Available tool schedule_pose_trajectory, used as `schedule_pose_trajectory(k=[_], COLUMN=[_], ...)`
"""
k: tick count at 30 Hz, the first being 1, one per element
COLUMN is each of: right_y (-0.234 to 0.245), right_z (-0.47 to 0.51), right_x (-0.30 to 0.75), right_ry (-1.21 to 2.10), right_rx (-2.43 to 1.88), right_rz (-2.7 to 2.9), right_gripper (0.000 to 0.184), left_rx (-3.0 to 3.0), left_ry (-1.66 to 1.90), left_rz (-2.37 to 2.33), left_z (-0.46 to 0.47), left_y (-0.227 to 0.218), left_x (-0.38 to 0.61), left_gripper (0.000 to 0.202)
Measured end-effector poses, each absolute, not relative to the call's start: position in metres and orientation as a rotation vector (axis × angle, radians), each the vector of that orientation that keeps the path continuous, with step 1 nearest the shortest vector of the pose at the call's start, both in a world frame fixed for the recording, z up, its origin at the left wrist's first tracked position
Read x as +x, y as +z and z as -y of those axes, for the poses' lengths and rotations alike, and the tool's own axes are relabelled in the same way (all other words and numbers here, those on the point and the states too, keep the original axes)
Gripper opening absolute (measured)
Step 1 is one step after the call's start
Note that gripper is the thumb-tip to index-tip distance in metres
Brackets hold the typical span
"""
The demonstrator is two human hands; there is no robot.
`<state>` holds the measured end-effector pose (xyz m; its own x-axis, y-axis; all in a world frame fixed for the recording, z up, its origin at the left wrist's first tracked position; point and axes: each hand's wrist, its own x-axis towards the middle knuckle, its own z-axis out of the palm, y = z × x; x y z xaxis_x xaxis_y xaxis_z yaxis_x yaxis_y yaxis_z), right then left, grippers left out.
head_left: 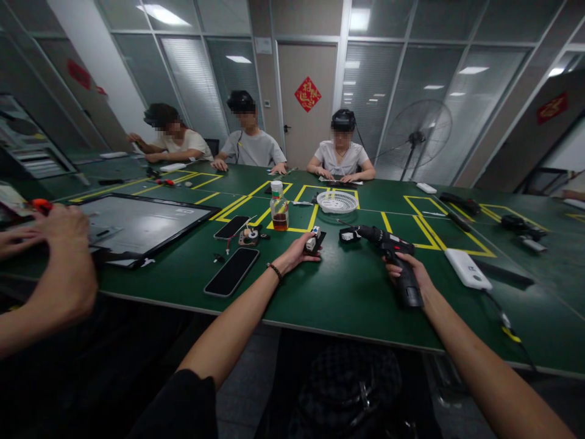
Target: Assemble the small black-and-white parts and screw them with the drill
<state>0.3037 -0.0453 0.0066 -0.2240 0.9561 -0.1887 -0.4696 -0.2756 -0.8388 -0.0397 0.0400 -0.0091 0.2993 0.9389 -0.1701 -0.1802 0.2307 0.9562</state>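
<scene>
holding the small white-and-black part point(312, 239) in closed left fingers point(311, 258) over the table point(347, 292), right of the bottle point(280, 210), while gripping the power drill point(408, 286) with the right fingers point(392, 268), ideally bracing the part firmly, aligning the drill squarely and squeezing gently.

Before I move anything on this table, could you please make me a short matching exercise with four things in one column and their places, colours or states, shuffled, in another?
Things
1. power drill
2. bottle
3. small part with a white top
4. basket

Places, colours or states
A. held in the person's left hand
B. white, round and openwork
C. gripped in the person's right hand
D. standing upright, with reddish-brown liquid inside

Right pairs
1-C
2-D
3-A
4-B
</scene>
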Motion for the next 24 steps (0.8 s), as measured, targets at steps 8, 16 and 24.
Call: schedule_pose_trajectory(k=[8,16,24], right_y=[-0.005,-0.001,0.004], right_z=[0.043,0.05,0.053], right_x=[0.306,0.298,0.309], right_ry=[1.831,1.8,1.8], right_rx=[-0.695,-0.74,-1.022], right_rz=[0.75,0.826,0.864], right_gripper=[0.024,0.024,0.027], left_rx=[1.053,1.094,1.432], left_ry=[0.924,0.882,1.299], left_rz=[-0.95,-0.968,-1.216], left_z=[-0.04,-0.036,-0.034], left_y=[-0.01,-0.006,0.0], left_x=[-0.037,-0.037,-0.039], left_gripper=[0.054,0.056,0.054])
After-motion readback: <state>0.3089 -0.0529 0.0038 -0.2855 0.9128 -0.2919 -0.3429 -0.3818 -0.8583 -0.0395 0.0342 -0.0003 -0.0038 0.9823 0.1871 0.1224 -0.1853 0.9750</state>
